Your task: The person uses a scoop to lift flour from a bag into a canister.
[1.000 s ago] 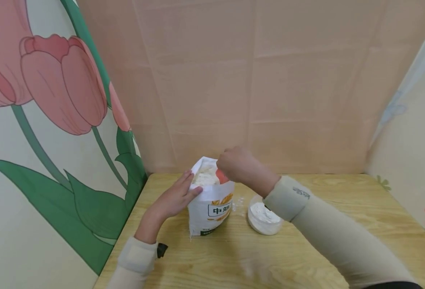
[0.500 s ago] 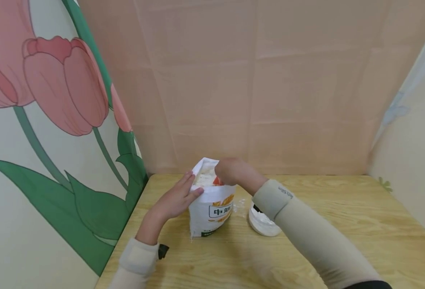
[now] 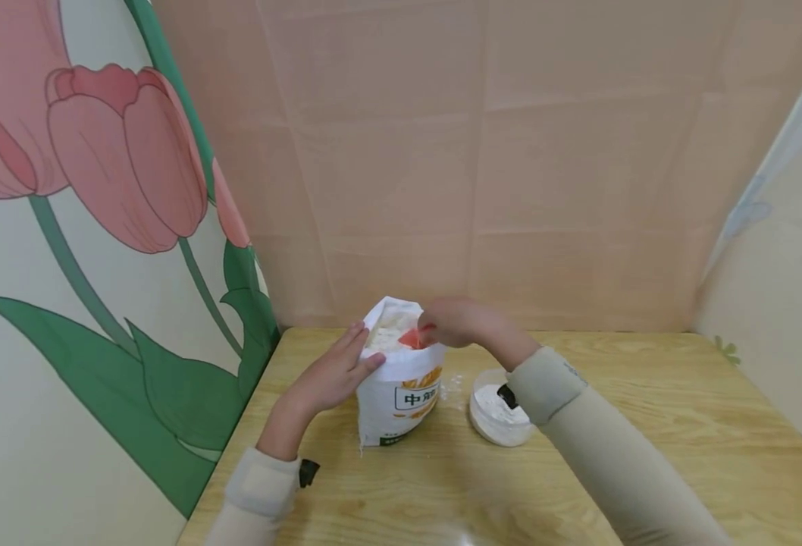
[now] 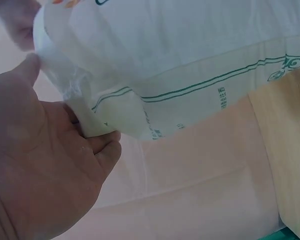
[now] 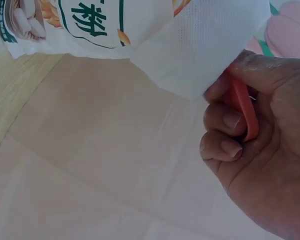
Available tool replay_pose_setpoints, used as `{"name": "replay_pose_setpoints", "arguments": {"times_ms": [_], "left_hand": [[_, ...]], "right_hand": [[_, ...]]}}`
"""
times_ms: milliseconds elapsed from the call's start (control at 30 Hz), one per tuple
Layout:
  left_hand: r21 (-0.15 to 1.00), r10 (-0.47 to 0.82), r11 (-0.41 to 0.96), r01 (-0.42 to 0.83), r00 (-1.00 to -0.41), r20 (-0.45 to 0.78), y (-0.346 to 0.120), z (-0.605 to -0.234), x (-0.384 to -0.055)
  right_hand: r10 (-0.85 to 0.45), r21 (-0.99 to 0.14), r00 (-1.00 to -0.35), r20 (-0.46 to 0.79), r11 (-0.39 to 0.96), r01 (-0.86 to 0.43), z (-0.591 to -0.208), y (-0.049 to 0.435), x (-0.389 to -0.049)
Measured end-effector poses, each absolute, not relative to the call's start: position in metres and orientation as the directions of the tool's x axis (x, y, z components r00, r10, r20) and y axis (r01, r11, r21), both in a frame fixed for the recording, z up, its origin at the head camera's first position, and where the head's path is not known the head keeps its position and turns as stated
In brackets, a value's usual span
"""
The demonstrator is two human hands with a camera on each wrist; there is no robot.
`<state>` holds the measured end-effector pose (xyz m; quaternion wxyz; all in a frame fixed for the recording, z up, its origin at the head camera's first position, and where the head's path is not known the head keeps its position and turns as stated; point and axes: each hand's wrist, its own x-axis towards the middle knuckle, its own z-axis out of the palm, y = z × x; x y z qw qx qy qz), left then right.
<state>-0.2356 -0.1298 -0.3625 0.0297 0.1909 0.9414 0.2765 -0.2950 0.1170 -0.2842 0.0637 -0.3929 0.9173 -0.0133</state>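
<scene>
Where the table (image 3: 633, 402) spreads: white bag (image 3: 383, 413) upright toward its left, mouth wide, powder (image 3: 386, 338) left inside.
Left hand (image 3: 329, 375): thumb and fingers grip the bag's left rim.
Right hand (image 3: 461, 323): fingers curled round the red scoop (image 5: 246, 106).
Clear bowl (image 3: 499, 435): right of the bag, powder already inside.
Red scoop: in the bag's mouth; scooping looks unfinished.

one bag (image 3: 401, 369), one bowl (image 3: 499, 428), one scoop (image 3: 411, 339)

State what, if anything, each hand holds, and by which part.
The right hand holds the red tool by its handle end; the left hand holds the white bag by the left side of its open rim.
</scene>
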Motion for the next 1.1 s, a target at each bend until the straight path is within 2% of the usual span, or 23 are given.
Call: {"name": "replay_pose_setpoints", "arguments": {"times_ms": [233,367,600,900,1100], "left_hand": [[0.535,0.383,0.767,0.354,-0.922,0.059,-0.128,-0.362,-0.236],[0.534,0.381,0.769,0.352,-0.923,0.06,-0.128,-0.362,-0.236],[0.545,0.374,0.763,0.349,-0.925,0.069,-0.126,-0.361,-0.237],[0.557,0.37,0.758,0.341,-0.927,0.063,-0.124,-0.361,-0.237],[0.541,0.372,0.767,0.345,-0.926,0.062,-0.126,-0.363,-0.237]], "right_hand": [[-0.695,-0.317,-0.707,0.131,0.646,-0.694,-0.293,0.145,-0.289],[-0.645,-0.417,-0.737,0.203,0.624,-0.661,-0.299,0.156,-0.283],[-0.557,-0.469,-0.78,0.285,0.629,-0.621,-0.314,0.165,-0.275],[-0.537,-0.486,-0.784,0.31,0.62,-0.617,-0.325,0.171,-0.275],[-0.556,-0.494,-0.763,0.328,0.587,-0.641,-0.32,0.181,-0.273]]}}
